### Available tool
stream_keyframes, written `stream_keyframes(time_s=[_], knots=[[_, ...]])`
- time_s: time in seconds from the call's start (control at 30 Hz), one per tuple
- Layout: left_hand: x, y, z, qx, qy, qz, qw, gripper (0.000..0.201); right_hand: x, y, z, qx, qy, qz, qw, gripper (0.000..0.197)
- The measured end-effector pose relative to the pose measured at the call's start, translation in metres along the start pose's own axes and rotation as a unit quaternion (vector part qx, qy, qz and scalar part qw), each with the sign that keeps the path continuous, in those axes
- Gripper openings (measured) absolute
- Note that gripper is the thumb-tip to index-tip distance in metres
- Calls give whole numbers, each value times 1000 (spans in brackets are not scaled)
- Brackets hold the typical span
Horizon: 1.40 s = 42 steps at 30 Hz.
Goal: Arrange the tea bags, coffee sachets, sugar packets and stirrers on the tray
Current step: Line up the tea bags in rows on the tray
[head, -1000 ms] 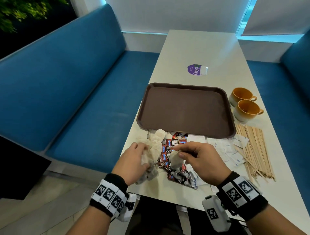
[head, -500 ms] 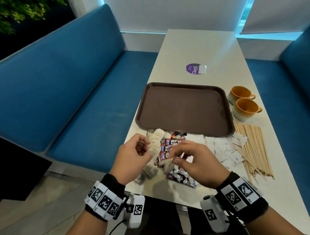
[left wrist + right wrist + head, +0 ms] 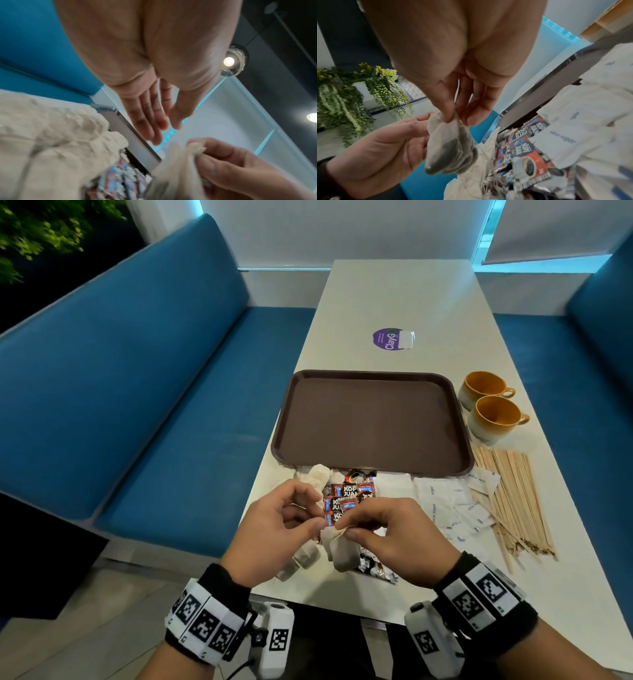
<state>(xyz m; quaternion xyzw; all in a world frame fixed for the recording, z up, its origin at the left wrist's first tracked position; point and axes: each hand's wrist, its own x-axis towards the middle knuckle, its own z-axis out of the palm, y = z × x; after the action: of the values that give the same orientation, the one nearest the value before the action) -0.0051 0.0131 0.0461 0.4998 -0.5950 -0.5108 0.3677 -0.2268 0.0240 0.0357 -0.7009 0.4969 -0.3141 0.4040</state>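
Note:
My right hand (image 3: 349, 530) pinches the top of a small bunch of beige tea bags (image 3: 342, 553), which hangs just above the table's near edge. The right wrist view shows the same bunch (image 3: 450, 148) dangling from thumb and forefinger. My left hand (image 3: 308, 515) hovers beside it with relaxed fingers and holds nothing; its thumb tip is close to the bunch's top. More tea bags (image 3: 320, 475) lie left of the red coffee sachets (image 3: 352, 491). White sugar packets (image 3: 442, 505) and wooden stirrers (image 3: 510, 501) lie to the right. The brown tray (image 3: 370, 422) has nothing on it.
Two orange cups (image 3: 486, 388) (image 3: 496, 416) stand right of the tray. A purple sticker (image 3: 388, 338) lies beyond it on the white table. Blue benches (image 3: 137, 371) flank the table. Loose tea bags (image 3: 305, 556) sit near the front edge under my left hand.
My left hand has let go of the tea bag pile and come up beside the right. The right hand has lifted its tea bags slightly and now pinches them by the top.

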Motion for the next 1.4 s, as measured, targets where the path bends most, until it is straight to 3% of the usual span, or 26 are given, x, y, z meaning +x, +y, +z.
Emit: stream_keyframes(time_s=[0.1,0.2,0.33,0.47,0.63,0.87,1.07,1.27,1.4], knots=[[6,-17,-13,187,73,1,980,19,0,4,1,2,14,13,1000,23],[9,-35,-25,362,20,-45,931,13,0,4,0,-10,24,15,1000,25],[5,-43,-18,411,-15,-87,908,20,1,2,-3,-6,33,18,999,34],[7,-45,-11,405,9,-86,910,24,0,2,-3,8,27,16,999,56],[11,-44,-8,388,9,-87,917,17,2,3,-4,-76,-7,-9,997,36],[11,-43,-9,331,-6,-55,942,15,2,2,0,-77,-7,-6,997,21],[1,-23,-3,147,17,-51,988,18,3,-5,3,-66,-48,-35,996,23],[-6,-3,10,54,32,-32,998,28,3,-2,10,-25,-20,5,999,43],[-11,-2,12,42,2,-24,999,26,3,-1,9,-14,-1,14,1000,49]])
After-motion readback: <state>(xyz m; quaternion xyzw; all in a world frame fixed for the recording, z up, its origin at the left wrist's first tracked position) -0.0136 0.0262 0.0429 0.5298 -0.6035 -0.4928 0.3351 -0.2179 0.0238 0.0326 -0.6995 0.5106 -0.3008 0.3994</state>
